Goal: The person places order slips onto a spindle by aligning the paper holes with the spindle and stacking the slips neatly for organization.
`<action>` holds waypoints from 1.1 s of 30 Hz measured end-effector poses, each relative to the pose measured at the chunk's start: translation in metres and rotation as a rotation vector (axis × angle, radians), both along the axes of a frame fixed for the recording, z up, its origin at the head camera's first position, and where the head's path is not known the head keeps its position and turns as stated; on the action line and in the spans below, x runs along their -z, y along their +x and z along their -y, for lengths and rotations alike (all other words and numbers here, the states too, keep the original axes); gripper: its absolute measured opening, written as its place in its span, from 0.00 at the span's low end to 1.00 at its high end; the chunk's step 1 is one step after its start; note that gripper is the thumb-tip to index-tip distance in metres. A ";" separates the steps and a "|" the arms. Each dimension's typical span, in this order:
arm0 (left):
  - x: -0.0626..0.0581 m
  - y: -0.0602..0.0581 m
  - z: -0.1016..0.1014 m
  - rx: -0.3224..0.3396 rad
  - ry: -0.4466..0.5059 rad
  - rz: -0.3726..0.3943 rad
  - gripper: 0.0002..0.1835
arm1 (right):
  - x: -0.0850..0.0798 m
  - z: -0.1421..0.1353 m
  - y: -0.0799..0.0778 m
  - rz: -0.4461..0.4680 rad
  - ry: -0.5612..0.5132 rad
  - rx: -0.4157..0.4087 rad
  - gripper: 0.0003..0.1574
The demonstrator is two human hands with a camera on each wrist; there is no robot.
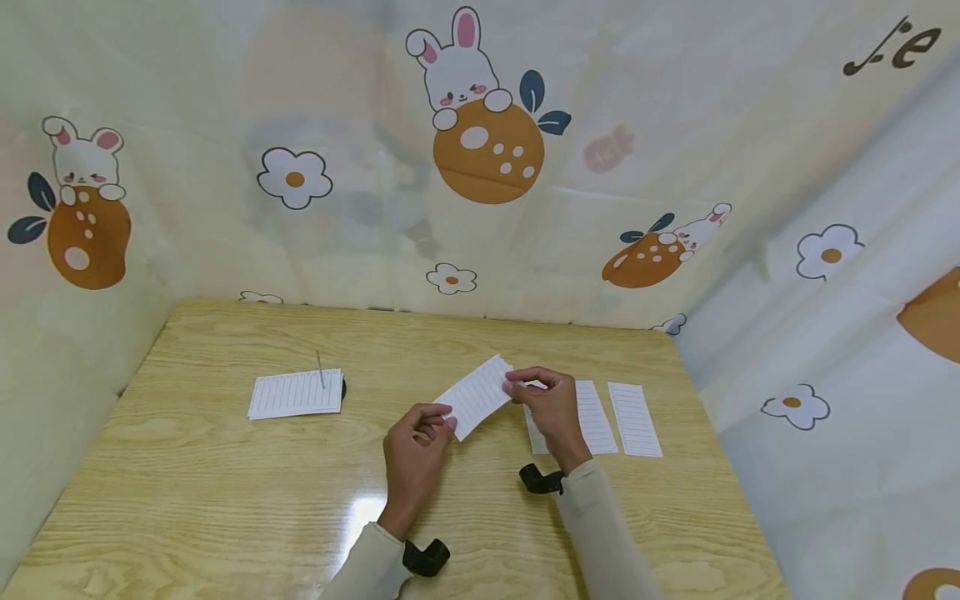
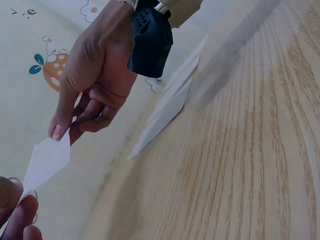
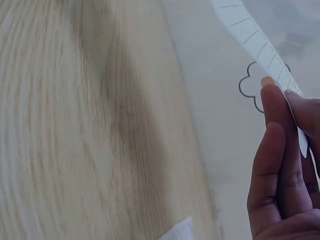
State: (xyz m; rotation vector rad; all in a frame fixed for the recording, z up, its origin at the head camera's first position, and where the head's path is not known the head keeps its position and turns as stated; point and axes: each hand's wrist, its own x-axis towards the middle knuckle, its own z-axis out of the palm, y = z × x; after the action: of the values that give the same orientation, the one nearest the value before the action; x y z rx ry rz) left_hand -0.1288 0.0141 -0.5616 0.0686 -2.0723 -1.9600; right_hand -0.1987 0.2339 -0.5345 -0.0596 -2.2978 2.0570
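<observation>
Both hands hold a white lined paper slip (image 1: 474,398) tilted above the middle of the table. My left hand (image 1: 417,457) pinches its lower left end between thumb and fingers. At the upper right end, my right hand (image 1: 553,412) pinches it the same way. In the left wrist view the slip (image 2: 49,162) stretches between the fingertips of both hands. The right wrist view shows the right hand (image 3: 285,185) with the slip (image 3: 260,47) between thumb and index finger, seen nearly edge-on.
Several lined slips (image 1: 635,419) lie on the wooden table (image 1: 262,500) at the right, one partly hidden by my right hand. A stack of lined slips (image 1: 292,393) lies at the left. A thin upright spike (image 1: 321,369) rises from it. A patterned cloth (image 1: 360,233) hangs behind.
</observation>
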 end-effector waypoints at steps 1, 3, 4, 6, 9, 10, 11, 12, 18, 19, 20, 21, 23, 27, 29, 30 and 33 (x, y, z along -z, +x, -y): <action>0.000 0.000 0.001 -0.002 0.005 -0.001 0.08 | 0.000 0.001 0.001 -0.003 -0.007 0.000 0.16; 0.000 0.001 0.002 -0.004 0.009 -0.005 0.08 | 0.000 0.004 0.002 -0.007 -0.022 0.005 0.14; 0.000 0.001 0.002 -0.004 0.007 -0.007 0.08 | 0.000 0.005 0.002 -0.007 -0.029 0.009 0.14; 0.000 0.001 0.002 -0.006 0.002 -0.012 0.07 | -0.001 0.006 0.004 -0.008 -0.039 0.014 0.13; 0.001 0.001 0.003 -0.013 -0.009 -0.019 0.06 | -0.001 0.008 0.005 -0.006 -0.046 0.016 0.13; 0.001 0.001 0.003 -0.017 -0.012 -0.022 0.06 | -0.002 0.009 0.005 -0.004 -0.045 0.015 0.13; 0.001 0.001 0.004 -0.022 -0.014 -0.024 0.05 | -0.002 0.009 0.005 -0.002 -0.043 0.014 0.13; 0.000 0.001 0.004 -0.026 -0.016 -0.027 0.05 | -0.002 0.010 0.006 0.000 -0.041 0.013 0.13; -0.003 0.001 0.007 -0.041 -0.020 -0.033 0.05 | -0.005 0.011 0.007 0.013 -0.020 0.001 0.15; -0.004 0.001 0.008 -0.038 -0.022 -0.032 0.05 | -0.005 0.011 0.007 0.016 -0.012 -0.005 0.16; -0.004 0.000 0.009 -0.032 -0.024 -0.031 0.04 | -0.006 0.011 0.007 0.020 -0.003 -0.011 0.17; -0.005 0.000 0.010 -0.025 -0.029 -0.029 0.04 | -0.008 0.011 0.007 0.021 0.005 -0.019 0.17; -0.009 0.000 0.013 -0.005 -0.043 -0.027 0.04 | -0.011 0.010 0.008 0.029 0.019 -0.044 0.17; -0.015 0.000 0.023 0.042 -0.096 -0.013 0.05 | -0.016 0.009 0.007 0.044 0.029 -0.112 0.17; -0.018 -0.001 0.030 0.063 -0.125 -0.011 0.06 | -0.018 0.009 0.005 0.051 0.029 -0.148 0.17; -0.018 -0.001 0.033 0.074 -0.138 -0.009 0.06 | -0.018 0.009 0.005 0.053 0.032 -0.161 0.16; -0.020 -0.003 0.041 0.101 -0.168 -0.013 0.05 | -0.019 0.010 0.003 0.057 0.040 -0.187 0.14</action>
State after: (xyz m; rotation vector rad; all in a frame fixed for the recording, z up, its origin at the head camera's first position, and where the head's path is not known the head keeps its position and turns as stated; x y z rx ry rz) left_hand -0.1318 -0.0270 -0.5419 -0.0849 -2.2640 -1.8273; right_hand -0.1956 0.2242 -0.5151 0.1045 -2.4639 2.1178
